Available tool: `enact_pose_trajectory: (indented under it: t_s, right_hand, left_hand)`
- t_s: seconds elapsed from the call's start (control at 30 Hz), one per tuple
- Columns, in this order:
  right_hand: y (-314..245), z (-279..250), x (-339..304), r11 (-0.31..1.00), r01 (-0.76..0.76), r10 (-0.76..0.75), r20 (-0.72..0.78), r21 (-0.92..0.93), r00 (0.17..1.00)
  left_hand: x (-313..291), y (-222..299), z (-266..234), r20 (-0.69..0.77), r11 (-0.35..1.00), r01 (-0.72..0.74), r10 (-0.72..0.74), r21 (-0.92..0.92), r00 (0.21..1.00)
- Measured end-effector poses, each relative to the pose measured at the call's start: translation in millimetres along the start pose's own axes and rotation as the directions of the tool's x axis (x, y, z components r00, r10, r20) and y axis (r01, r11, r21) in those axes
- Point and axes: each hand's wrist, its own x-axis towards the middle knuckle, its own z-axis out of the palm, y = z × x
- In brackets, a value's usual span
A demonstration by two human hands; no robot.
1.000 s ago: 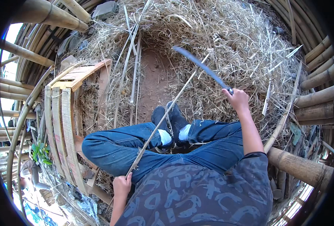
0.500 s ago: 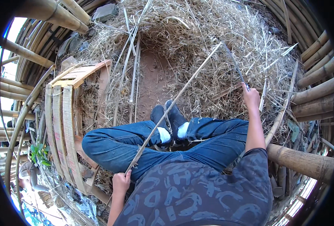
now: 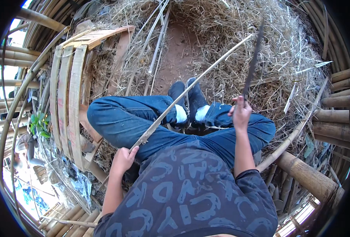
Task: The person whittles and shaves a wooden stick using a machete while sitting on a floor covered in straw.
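My left hand [image 3: 123,159] is closed around the near end of a long, pale bamboo strip [image 3: 196,80]. The strip slants over my jeans and shoes up to the right, with frayed fibres close to my fingers. In my right hand [image 3: 241,113], above my right thigh, is a long, dark-bladed knife [image 3: 254,59]. Its blade points away from me and passes close to the strip's far end; whether they touch I cannot tell. My fingers cover most of the knife's handle.
A wooden slatted crate [image 3: 77,98] stands left of my legs. Dry shavings [image 3: 230,51] surround a patch of bare soil [image 3: 175,51], with loose strips [image 3: 154,51] beside it. A thick bamboo pole [image 3: 309,173] lies at my right, near stacked bamboo [image 3: 333,126].
My right hand has come nearer to my body and leftward with the knife, whose blade now points more steeply away. My left hand keeps hold of the strip. The whole view has shifted.
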Motion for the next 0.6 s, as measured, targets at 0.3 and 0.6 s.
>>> enact_pose_trajectory:
  t_s: [0.3,0.6]
  right_hand:
    - [-31,94,-50,0.712,0.473,-0.094,0.598,-0.518,0.796]
    - [4,118,-22,0.433,0.648,-0.116,0.674,-0.627,0.73]
  left_hand:
    - [2,-11,-2,0.117,0.998,0.036,-0.03,-0.056,0.993]
    - [3,-16,5,0.061,0.997,0.021,-0.016,-0.081,0.998]
